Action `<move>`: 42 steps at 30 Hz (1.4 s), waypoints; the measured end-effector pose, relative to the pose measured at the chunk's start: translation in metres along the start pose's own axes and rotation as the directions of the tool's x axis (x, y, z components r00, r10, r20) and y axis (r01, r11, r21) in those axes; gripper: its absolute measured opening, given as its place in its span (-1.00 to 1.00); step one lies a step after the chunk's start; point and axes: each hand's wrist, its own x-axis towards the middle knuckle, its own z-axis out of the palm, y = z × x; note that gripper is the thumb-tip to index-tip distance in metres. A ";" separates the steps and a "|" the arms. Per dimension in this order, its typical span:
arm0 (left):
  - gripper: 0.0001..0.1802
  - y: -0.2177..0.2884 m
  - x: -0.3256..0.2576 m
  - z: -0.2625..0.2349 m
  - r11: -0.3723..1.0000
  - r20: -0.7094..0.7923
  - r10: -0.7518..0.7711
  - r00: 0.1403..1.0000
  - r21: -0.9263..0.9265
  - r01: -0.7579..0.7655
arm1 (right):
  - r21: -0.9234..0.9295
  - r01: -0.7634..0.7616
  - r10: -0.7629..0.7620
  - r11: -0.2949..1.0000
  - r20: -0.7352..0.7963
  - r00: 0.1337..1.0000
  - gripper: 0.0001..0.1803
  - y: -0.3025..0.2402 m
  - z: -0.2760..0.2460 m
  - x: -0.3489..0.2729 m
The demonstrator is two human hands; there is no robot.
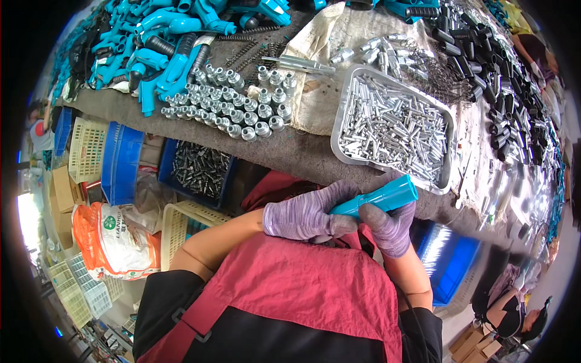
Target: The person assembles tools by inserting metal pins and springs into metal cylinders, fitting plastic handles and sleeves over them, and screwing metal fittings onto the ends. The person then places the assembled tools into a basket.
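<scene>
Teal plastic tube (pixel 381 198), one, hollow: held in both hands at the near edge of the worktop (pixel 272 154). Long axis slants from the left hand up and rightward; the broad end points right, toward the near side of the metal tray (pixel 334 145).

Left hand (pixel 305 215), purple-gloved: closed around the tube's left end. Right hand (pixel 390 227), likewise gloved: clamped farther along, thumb on the near face, fingers mostly hidden behind. The right is nearer the broad end.

Worktop, cloth-covered: silver metal pins (pixel 393 124), heaped in the tray; threaded metal fittings (pixel 263 112), standing in rows to its left; teal housings (pixel 175 24), piled far left; coil springs (pixel 439 78) and black sleeves (pixel 514 109), right.

Room: blue crate (pixel 121 160) and orange-and-white sack (pixel 115 242), left; blue bin (pixel 451 266) and a co-worker (pixel 511 308), right.
</scene>
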 end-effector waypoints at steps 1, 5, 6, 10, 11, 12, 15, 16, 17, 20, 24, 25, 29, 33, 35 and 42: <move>-0.34 -0.003 0.002 -0.002 1.000 -0.004 0.001 1.000 0.001 -0.001 | -0.028 0.006 -0.005 1.000 0.028 1.000 -0.58 0.001 -0.001 0.003; -0.27 -0.020 0.013 -0.009 0.514 -0.039 0.613 0.789 0.779 -0.360 | 0.064 -0.018 0.022 0.998 -0.065 0.998 -0.65 0.003 0.008 0.010; -0.28 -0.017 0.014 -0.008 0.372 -0.044 0.678 0.734 0.882 -0.290 | 0.063 -0.018 0.022 0.998 -0.065 0.998 -0.65 0.002 0.010 0.011; -0.31 0.020 -0.005 0.010 0.996 -0.090 0.030 0.996 0.088 -0.022 | 0.187 -0.041 0.049 0.981 -0.041 0.998 -0.66 0.010 0.004 0.015; -0.35 0.017 -0.006 0.003 0.991 0.004 -0.027 1.000 -0.133 0.027 | 0.206 -0.082 0.086 0.975 -0.008 0.996 -0.65 0.008 0.004 0.015; -0.35 0.016 -0.005 0.003 0.991 0.005 -0.027 1.000 -0.134 0.027 | 0.223 -0.125 0.122 0.967 0.025 0.992 -0.63 0.006 0.005 0.015; -0.39 0.009 -0.002 -0.001 0.957 -0.285 0.214 0.935 0.255 -0.141 | 0.165 -0.095 0.088 0.982 0.050 0.995 -0.64 -0.013 0.009 0.027; -0.39 0.006 -0.002 -0.007 0.953 -0.281 0.222 0.934 0.264 -0.147 | 0.142 -0.116 0.103 0.983 0.099 0.990 -0.64 -0.019 0.009 0.031; -0.43 0.004 0.000 -0.014 0.733 -0.298 0.509 0.807 0.642 -0.225 | 0.009 -0.053 0.051 0.999 0.167 0.985 -0.60 -0.013 -0.005 0.039; -0.51 0.013 -0.007 -0.017 0.578 -0.373 0.659 0.653 0.807 -0.123 | -0.744 0.341 -0.247 0.575 0.239 0.939 -0.52 -0.022 -0.033 0.071; -0.51 0.010 -0.008 -0.026 0.406 -0.275 0.750 0.602 0.909 -0.090 | -0.922 0.380 -0.216 0.079 0.356 0.909 -0.61 -0.007 -0.047 0.087; -0.51 0.008 -0.006 -0.028 0.345 -0.239 0.816 0.526 0.932 -0.111 | -0.906 0.423 -0.247 0.023 0.404 0.880 -0.64 -0.009 -0.047 0.088; -0.53 0.006 -0.010 -0.032 0.247 -0.110 0.825 0.554 0.952 -0.179 | -0.917 0.385 -0.436 0.107 0.305 0.847 -0.69 -0.026 -0.079 0.091; -0.53 -0.001 -0.019 -0.038 0.441 -0.228 0.769 0.597 0.866 -0.238 | -0.983 -0.159 -0.384 0.093 -0.183 0.905 -0.71 -0.042 -0.153 0.088; -0.54 -0.004 -0.019 -0.037 0.562 -0.298 0.724 0.622 0.778 -0.281 | -0.970 -0.245 -0.378 0.012 -0.231 0.896 -0.69 -0.032 -0.174 0.088; -0.56 -0.005 -0.015 -0.035 0.767 -0.389 0.605 0.695 0.521 -0.375 | -0.969 0.248 -0.445 0.009 0.219 0.869 -0.85 -0.016 -0.090 0.089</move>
